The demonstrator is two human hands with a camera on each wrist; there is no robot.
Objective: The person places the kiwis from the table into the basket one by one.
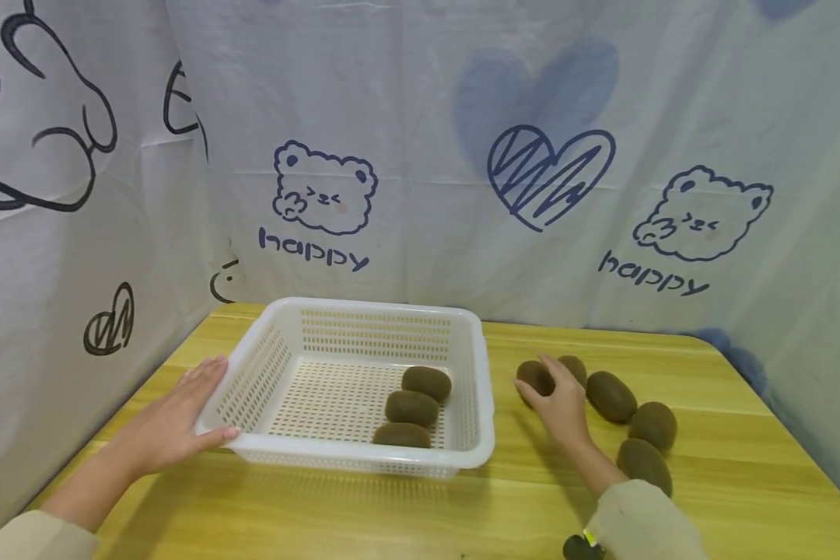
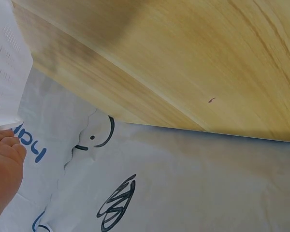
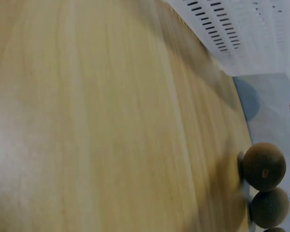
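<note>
A white plastic basket (image 1: 364, 449) with slotted walls stands on the wooden table, three kiwis (image 1: 411, 409) lying along its right side. My left hand (image 1: 175, 420) rests against the basket's near left corner, fingers along the left rim and thumb over the front rim. To the right of the basket, my right hand (image 1: 560, 400) is at a kiwi (image 1: 532, 376), thumb and fingers spread around it. In the right wrist view, a thumb tip and another finger stand apart at the right edge, beside two kiwis (image 3: 264, 166).
More kiwis (image 1: 611, 397) lie in a curved row right of my right hand, one partly behind it. A small dark round object (image 1: 582, 547) sits by the right sleeve. White printed cloth (image 1: 420, 233) hangs behind the table (image 1: 322, 521) and along its sides.
</note>
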